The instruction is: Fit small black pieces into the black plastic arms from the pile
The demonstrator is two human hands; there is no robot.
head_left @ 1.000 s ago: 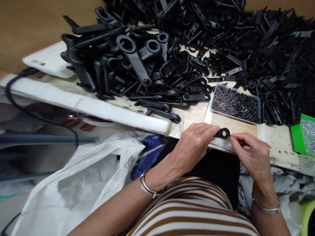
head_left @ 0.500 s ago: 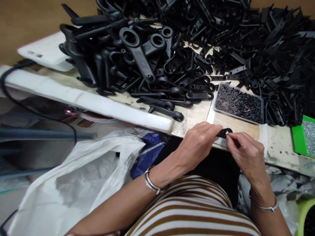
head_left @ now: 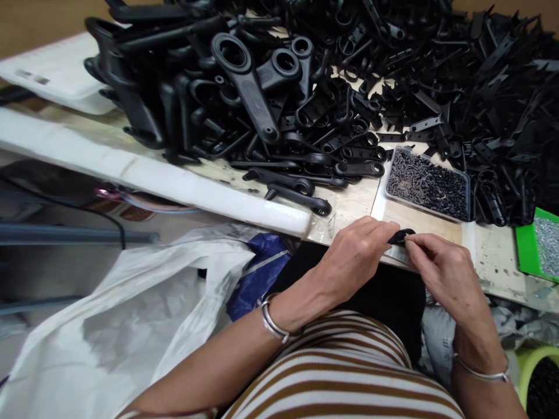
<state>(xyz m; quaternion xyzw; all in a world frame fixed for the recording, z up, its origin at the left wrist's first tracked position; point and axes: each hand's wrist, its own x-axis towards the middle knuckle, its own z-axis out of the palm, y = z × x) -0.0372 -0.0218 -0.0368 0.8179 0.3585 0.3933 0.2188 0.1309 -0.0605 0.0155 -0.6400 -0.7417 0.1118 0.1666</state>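
My left hand (head_left: 356, 253) is closed on a small black plastic part (head_left: 399, 236) with a ring end, held at the near edge of the worktable (head_left: 498, 262). My right hand (head_left: 441, 267) meets it from the right, with fingertips pinched against the ring end; what they pinch is too small to make out. Just beyond the hands lies a clear shallow tray of small dark screws (head_left: 428, 185). Further back is a large heap of black plastic handles and levers (head_left: 271, 87).
A green tray of silvery small parts (head_left: 539, 243) sits at the right edge. A white foam strip (head_left: 144, 174) runs along the table's left front. A white plastic bag (head_left: 131, 326) and blue fabric (head_left: 262, 267) hang below the table by my lap.
My right hand's fingertips have closed in on the ring end of the black part. The view has shifted slightly; the left hand keeps its grip in the same place.
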